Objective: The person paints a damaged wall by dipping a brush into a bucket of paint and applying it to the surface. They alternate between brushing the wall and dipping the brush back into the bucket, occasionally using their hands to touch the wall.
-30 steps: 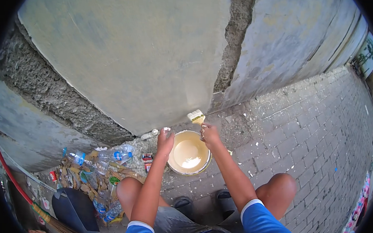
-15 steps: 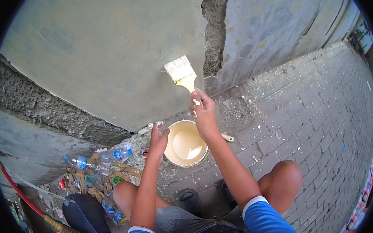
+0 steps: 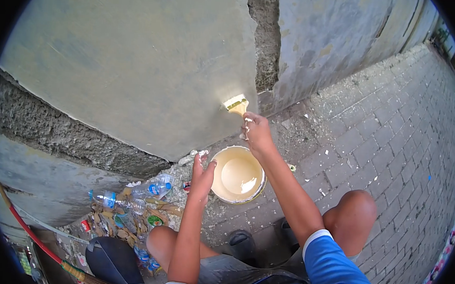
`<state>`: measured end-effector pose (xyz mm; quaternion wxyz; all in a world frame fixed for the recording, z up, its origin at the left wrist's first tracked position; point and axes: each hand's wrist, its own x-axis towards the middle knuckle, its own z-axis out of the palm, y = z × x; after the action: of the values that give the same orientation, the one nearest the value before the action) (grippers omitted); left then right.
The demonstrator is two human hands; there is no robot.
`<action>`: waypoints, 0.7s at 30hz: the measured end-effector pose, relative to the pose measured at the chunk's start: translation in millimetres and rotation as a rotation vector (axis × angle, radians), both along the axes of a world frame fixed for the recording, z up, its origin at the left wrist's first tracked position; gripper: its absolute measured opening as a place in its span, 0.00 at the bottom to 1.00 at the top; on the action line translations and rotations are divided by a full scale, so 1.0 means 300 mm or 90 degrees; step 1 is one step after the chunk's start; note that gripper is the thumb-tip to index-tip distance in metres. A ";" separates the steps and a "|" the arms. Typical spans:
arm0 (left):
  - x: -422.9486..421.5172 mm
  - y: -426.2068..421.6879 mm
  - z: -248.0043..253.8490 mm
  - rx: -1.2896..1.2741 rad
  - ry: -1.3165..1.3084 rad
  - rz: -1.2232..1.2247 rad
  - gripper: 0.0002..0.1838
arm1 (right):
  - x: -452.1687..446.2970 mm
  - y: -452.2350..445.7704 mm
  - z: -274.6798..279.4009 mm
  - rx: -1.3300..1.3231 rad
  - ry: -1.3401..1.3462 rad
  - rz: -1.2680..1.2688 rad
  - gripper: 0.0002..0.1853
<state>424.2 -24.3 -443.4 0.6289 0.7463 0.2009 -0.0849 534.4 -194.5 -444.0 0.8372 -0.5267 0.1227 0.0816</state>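
Observation:
My right hand [image 3: 258, 133] is wrapped round the pale yellow handle of a wide paintbrush [image 3: 237, 105]. White paint marks its fingers. The brush's bristles meet the lower part of the grey plastered wall [image 3: 139, 58], close to its right edge. Below the brush stands a round paint bucket [image 3: 234, 195] with cream-coloured paint inside and smears on its rim. My left hand [image 3: 203, 178] is at the bucket's left side, thumb and fingers apart, with nothing visibly gripped. Whether it touches the rim I cannot tell.
Plastic bottles [image 3: 107, 198], dry leaves and litter lie at the wall's foot on the left. A black dustpan [image 3: 113, 262] and a broom [image 3: 76, 272] are at lower left. Grey paving bricks [image 3: 362, 150] stretch right. A rough vertical groove [image 3: 266, 40] splits the wall.
The brush has come down and slightly right, and its bristles, upright and spread in view before, now press on the wall. My left hand stays beside the bucket; the whole view has shifted slightly.

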 end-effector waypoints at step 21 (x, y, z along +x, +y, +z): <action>-0.018 -0.058 0.058 -0.041 -0.036 0.056 0.32 | 0.013 -0.073 -0.335 -0.200 0.101 -0.025 0.13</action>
<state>418.8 -41.6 -426.0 0.6614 0.7181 0.2123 -0.0425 538.3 -216.5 -544.4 0.7334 -0.6407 0.2100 0.0866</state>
